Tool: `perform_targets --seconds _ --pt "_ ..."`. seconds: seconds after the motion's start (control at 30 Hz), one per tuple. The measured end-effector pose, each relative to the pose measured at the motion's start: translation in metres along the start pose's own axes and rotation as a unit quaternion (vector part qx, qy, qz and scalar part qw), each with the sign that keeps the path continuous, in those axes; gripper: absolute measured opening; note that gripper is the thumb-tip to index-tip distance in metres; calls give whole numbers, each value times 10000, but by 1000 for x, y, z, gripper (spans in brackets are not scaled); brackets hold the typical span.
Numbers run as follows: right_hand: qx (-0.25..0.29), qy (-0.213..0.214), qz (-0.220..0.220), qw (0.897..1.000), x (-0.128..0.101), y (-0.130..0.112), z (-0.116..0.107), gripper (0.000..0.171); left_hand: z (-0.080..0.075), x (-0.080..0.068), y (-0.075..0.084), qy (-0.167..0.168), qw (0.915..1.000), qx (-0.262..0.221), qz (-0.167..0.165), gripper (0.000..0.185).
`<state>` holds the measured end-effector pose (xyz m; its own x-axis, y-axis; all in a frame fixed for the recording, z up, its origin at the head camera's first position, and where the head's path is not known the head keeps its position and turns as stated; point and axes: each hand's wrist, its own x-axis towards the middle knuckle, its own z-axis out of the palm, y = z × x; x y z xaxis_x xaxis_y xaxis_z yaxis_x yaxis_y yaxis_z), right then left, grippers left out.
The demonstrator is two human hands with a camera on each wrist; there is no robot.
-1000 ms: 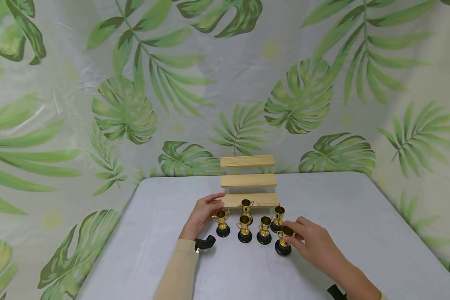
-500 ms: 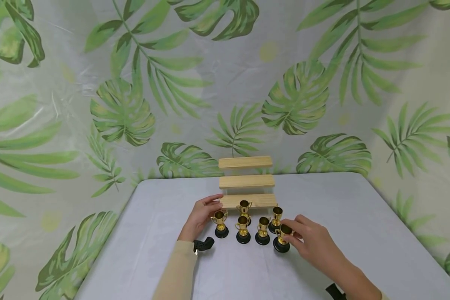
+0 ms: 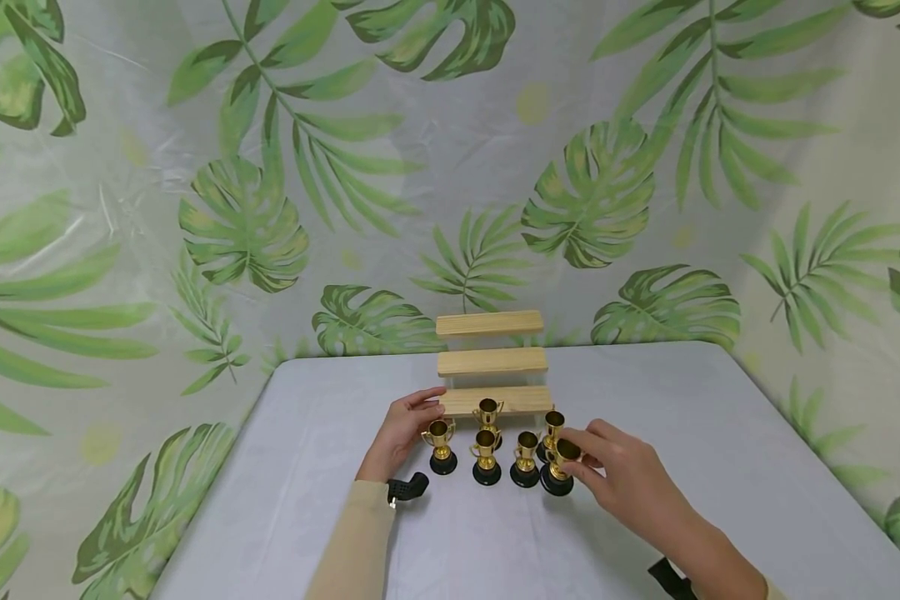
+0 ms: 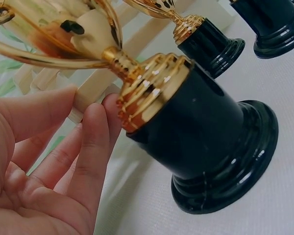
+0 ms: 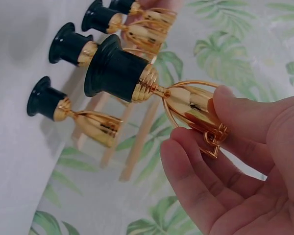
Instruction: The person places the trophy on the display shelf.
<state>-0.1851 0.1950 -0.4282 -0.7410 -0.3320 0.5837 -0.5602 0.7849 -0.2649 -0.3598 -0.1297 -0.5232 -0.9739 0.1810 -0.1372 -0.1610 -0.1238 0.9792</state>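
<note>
A grey table fills the lower half of the head view, with a wooden stand of three steps at its far side. Six small gold trophies on black bases stand in front of the lowest step. Since a second ago, the rightmost trophy has shifted slightly left and back, closer to its neighbours. The right hand holds it by the gold cup, thumb and fingertips pinching around the handle while the black base rests on the table. The left hand has stayed beside the leftmost trophy, its relaxed fingers touching the gold collar above the base without closing round it.
</note>
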Motion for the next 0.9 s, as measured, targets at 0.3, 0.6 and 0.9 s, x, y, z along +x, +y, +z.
perform_targets --seconds 0.3,0.6,0.9 --pt "174 244 -361 9989 9 -12 -10 40 -1 1 -1 44 10000 4 -14 42" --pt "191 326 -410 9984 20 -22 -21 43 -1 3 -2 35 10000 28 21 42" --pt "207 582 -567 9965 32 -23 -26 45 1 3 -2 12 9999 -120 101 41"
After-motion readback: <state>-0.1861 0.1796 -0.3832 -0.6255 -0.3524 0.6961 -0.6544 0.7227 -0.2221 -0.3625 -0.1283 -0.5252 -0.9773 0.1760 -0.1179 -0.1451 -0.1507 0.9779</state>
